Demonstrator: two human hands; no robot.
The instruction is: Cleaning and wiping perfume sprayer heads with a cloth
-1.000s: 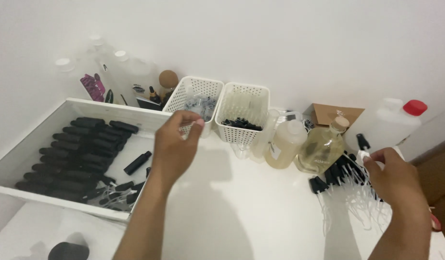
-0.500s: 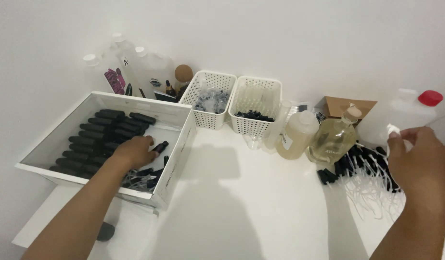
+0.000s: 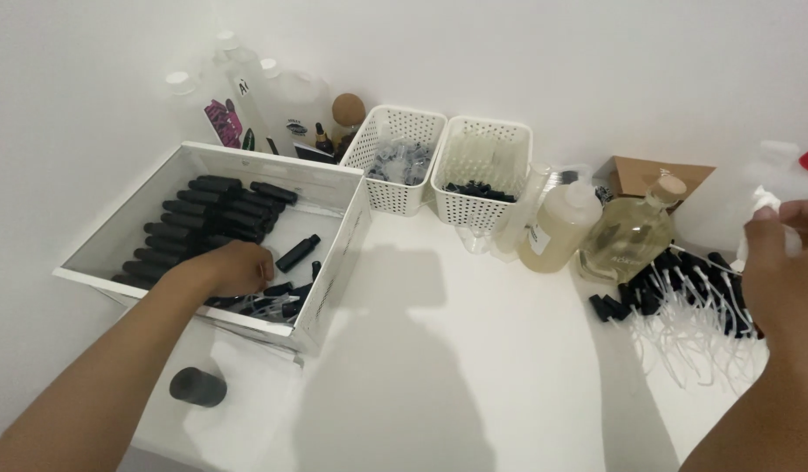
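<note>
White surfaces everywhere; one mesh-sided tray [image 3: 338, 262] holds two rows of small black bottles [image 3: 207, 223], too tightly packed to count exactly; one loose black bottle [image 3: 297, 253] lies just right of the left hand [image 3: 233, 267], which rests inside the tray with fingers curled down among black caps, its grip not clear; two white baskets [image 3: 395, 157] stand behind; the right hand [image 3: 784, 262] hovers over a heap of black pump sprayers [image 3: 683, 301], fingers loosely together, holding nothing visible.

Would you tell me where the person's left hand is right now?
In the head view, the left hand is at the left, inside the white tray, resting among the small black bottles near its front edge.
</note>
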